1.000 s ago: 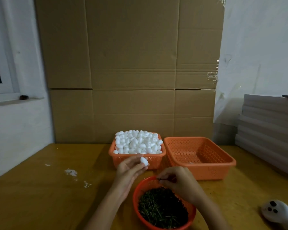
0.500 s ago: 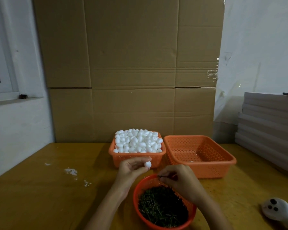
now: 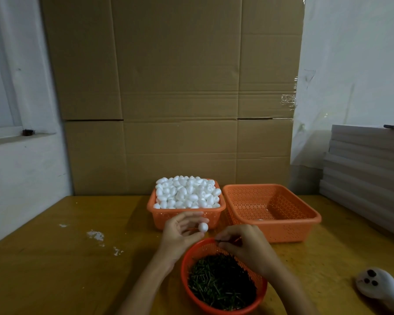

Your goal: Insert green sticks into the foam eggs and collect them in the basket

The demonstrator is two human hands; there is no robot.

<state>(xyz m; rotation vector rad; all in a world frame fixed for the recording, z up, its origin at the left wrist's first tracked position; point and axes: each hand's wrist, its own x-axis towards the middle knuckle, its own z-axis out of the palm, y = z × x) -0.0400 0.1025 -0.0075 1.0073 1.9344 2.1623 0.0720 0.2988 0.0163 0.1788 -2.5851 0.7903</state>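
— While the left hand [image 3: 182,233] pinched a foam egg [image 3: 203,227], where was the right hand [image 3: 246,245]?
— At the egg's four o'clock, fingers curled over the stick bowl [image 3: 183,272] at its far rim; whether it pinched anything, I couldn't tell.

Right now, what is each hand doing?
Left hand: holds a foam egg at its fingertips.
Right hand: fingers curled, pinching what looks like a green stick.

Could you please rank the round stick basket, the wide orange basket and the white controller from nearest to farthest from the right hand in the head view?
1. Round stick basket: directly under the right hand.
2. Wide orange basket: just behind, to its right.
3. White controller: far right.
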